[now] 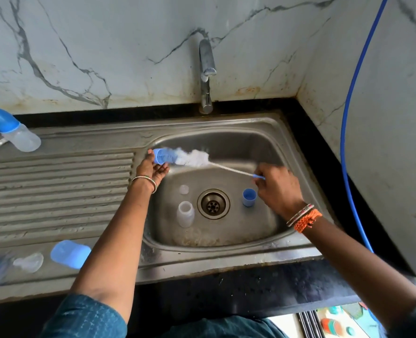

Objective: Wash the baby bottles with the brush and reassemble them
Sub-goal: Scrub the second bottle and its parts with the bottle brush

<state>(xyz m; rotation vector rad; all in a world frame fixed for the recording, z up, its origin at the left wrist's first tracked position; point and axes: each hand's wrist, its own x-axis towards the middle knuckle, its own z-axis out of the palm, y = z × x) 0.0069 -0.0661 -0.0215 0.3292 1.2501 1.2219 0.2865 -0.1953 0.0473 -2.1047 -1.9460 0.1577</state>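
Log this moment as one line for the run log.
step: scrubbing cap | left hand: holds blue cap | right hand: holds brush | in sink: bottle, ring

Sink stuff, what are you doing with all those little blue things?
A person is washing baby bottle parts. The left hand holds a small blue cap over the sink, and the right hand grips the handle of a white bottle brush, its bristles at the cap. In the basin lie a clear bottle, a clear small piece and a blue ring. More parts wait on the drainboard. An assembled bottle lies at the far left.
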